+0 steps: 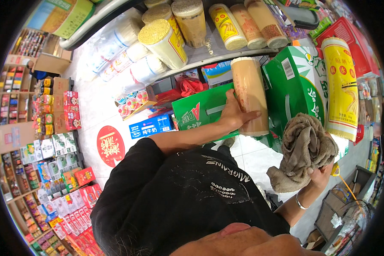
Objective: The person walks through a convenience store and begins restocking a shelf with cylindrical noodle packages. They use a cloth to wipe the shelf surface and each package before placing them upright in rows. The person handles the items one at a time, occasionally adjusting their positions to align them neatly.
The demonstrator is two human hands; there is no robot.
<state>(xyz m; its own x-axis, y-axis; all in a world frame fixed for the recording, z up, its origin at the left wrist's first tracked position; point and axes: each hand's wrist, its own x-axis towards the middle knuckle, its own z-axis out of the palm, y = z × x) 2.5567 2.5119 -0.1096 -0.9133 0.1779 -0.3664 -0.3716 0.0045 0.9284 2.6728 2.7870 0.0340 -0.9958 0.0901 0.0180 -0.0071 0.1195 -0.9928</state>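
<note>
My left hand grips a tan cylindrical pack of dried noodles, fingers behind it and thumb across its near side. A bunched grey-brown cloth is in my right hand, which wears a silver bangle at the wrist. Just beyond the cloth, a yellow noodle pack is beside a large green carton; what supports that pack I cannot tell. Behind my left hand is another green carton with a pale carrying handle.
A grey shelf holds several noodle packs, some upright, some lying, with crumbs among them. Plastic-wrapped white packs overhang its left end. Below are a blue milk carton and red ribbon. Stacked goods line the left side.
</note>
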